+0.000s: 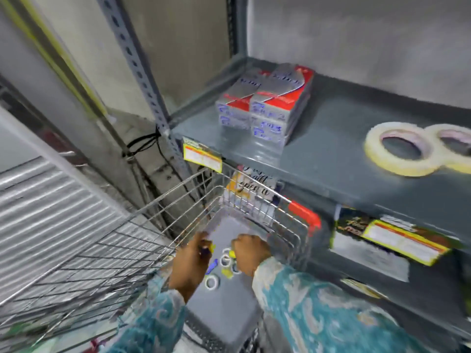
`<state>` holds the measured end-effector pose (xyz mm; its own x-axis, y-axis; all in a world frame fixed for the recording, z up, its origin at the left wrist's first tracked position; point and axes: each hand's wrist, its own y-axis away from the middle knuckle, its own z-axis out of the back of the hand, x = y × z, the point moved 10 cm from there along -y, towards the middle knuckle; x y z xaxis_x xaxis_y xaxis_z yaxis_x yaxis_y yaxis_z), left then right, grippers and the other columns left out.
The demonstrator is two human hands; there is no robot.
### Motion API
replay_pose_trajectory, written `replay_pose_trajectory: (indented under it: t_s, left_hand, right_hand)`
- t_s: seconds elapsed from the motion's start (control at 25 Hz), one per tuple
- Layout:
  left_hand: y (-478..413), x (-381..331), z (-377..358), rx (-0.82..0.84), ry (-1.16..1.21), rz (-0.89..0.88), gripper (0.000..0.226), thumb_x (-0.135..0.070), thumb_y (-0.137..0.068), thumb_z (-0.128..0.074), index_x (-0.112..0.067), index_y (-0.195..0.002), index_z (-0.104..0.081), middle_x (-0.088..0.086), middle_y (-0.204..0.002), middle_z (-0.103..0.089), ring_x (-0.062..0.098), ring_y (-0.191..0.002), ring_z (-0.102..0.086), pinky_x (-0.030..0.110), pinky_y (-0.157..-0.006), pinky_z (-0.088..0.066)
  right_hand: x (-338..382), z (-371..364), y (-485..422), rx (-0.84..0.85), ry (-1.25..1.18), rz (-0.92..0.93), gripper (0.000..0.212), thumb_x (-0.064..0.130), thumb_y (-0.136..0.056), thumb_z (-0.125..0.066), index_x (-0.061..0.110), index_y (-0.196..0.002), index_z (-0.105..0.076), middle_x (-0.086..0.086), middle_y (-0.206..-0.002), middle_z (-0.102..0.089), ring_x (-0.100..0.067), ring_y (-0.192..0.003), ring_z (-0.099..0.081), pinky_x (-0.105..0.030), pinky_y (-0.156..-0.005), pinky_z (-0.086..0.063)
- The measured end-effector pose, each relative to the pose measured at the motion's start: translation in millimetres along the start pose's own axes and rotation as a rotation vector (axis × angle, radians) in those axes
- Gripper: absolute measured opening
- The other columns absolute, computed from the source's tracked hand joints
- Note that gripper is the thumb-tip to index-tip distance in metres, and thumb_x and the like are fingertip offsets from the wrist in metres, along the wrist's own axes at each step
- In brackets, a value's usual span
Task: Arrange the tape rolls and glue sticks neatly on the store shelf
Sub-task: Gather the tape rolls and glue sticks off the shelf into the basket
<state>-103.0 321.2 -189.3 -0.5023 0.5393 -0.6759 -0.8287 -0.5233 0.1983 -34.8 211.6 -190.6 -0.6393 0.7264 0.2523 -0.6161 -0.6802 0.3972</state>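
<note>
Both my hands reach down into a wire shopping cart point(142, 215). On its grey floor lie small tape rolls point(212, 282), with another tape roll point(225, 260) near my right hand, and blue-and-yellow glue sticks point(212, 266). My left hand point(191, 263) is closed around a glue stick with a purple and yellow end. My right hand point(251, 253) is curled over the items; blur hides whether it holds one. Two large pale tape rolls point(397, 149) lie flat side by side on the grey metal shelf point(331, 154), at the right.
A stack of silver-and-red boxes point(265, 108) stands at the shelf's left back. Yellow price tags point(202, 156) hang on the shelf edges. A lower shelf holds packaged goods point(356, 240). The cart's red corner point(305, 215) touches the shelving. A perforated upright post point(142, 72) stands left.
</note>
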Motion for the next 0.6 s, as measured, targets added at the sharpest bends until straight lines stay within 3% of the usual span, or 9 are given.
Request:
replay_pose_trajectory:
  t_s: [0.16,0.24,0.36,0.44,0.6]
  left_hand:
    - [-4.3,103.0,-69.9,0.036,0.034,0.305,0.023,-0.005,-0.079,-0.059,-0.012,-0.101,-0.062,0.017,-0.102,-0.071,0.034,-0.093,-0.067,0.034,-0.074,-0.048]
    - [12.4,140.5,-109.9,0.075,0.043,0.44,0.015,-0.013,-0.081,-0.06,-0.011,-0.095,-0.062,0.019,-0.107,-0.07,0.036,-0.095,-0.066,0.031,-0.075,-0.048]
    - [39.9,173.3,-146.1,0.075,0.093,0.633,0.023,-0.022,-0.079,-0.065,-0.011,-0.099,-0.059,0.023,-0.102,-0.07,0.039,-0.1,-0.063,0.036,-0.08,-0.049]
    - [44.7,180.3,-154.0,0.073,0.058,0.673,0.027,-0.026,-0.08,-0.064,-0.011,-0.101,-0.057,0.023,-0.104,-0.069,0.039,-0.102,-0.061,0.036,-0.082,-0.047]
    - [48.2,171.1,-137.2,-0.031,0.082,0.649,0.022,-0.027,-0.086,-0.061,-0.01,-0.101,-0.059,0.027,-0.103,-0.067,0.04,-0.101,-0.061,0.038,-0.08,-0.046]
  right_hand:
    - [17.1,-101.4,-59.0,0.1,0.19,0.031,0.03,0.02,-0.1,-0.042,0.006,-0.121,-0.059,-0.018,-0.126,-0.062,-0.032,-0.118,-0.059,-0.035,-0.094,-0.048]
    - [5.0,-145.7,-64.9,0.123,0.166,-0.093,0.032,0.025,-0.102,-0.039,0.005,-0.116,-0.06,-0.018,-0.122,-0.065,-0.028,-0.113,-0.061,-0.029,-0.087,-0.044]
    - [4.5,-188.9,-64.5,0.171,0.123,-0.093,0.032,0.019,-0.1,-0.037,0.005,-0.124,-0.052,-0.018,-0.132,-0.055,-0.032,-0.124,-0.051,-0.034,-0.099,-0.041]
    - [10.4,-200.3,-63.7,0.248,0.113,-0.047,0.033,0.013,-0.098,-0.036,0.006,-0.124,-0.055,-0.018,-0.133,-0.055,-0.036,-0.126,-0.048,-0.043,-0.101,-0.042]
    - [9.6,-181.6,-55.6,0.264,0.03,-0.07,0.031,0.004,-0.096,-0.037,0.0,-0.117,-0.06,-0.02,-0.124,-0.061,-0.039,-0.122,-0.05,-0.047,-0.095,-0.047]
